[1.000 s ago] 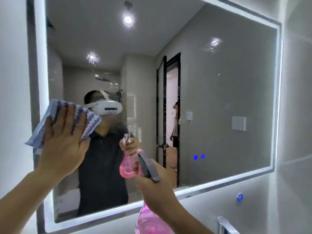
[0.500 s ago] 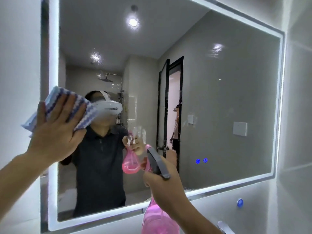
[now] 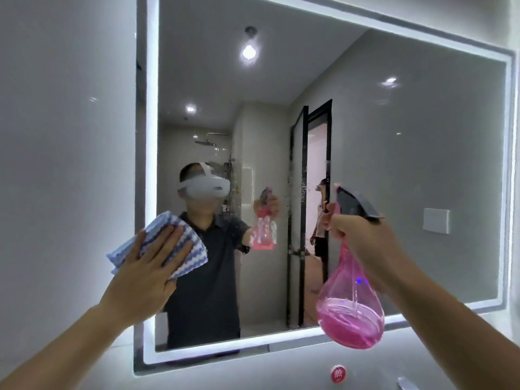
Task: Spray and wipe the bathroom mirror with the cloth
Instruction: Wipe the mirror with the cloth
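Head view: the mirror [image 3: 394,164] fills the wall ahead of you, with a lit border [image 3: 152,192] running round its glass. A speckled band of mist [image 3: 294,190] sits near the mirror's middle, along the reflected door frame.

The cloth [image 3: 194,249], striped blue and white, lies flat against the mirror's lower left and laps over the border there. Your left hand [image 3: 146,274] presses it to the glass with its fingers straight and spread, gripping nothing.

Your right hand [image 3: 363,237] is curled round the neck of the pink spray bottle [image 3: 349,313]. It holds the bottle off the glass in front of the mirror's lower middle, nozzle toward the glass. The bottle hangs nearly upright, with liquid pooled in its bulb.

The relation that matters is that the mist lies right of the cloth and a little higher. The left hand is the one already on the glass, so the coming wipe looks like a sweep from the mirror's left edge toward its middle. The bottle must stay clear of that path.

Below the mirror's bottom edge you can see a round red sticker [image 3: 337,374] and the tip of a tap [image 3: 405,384].
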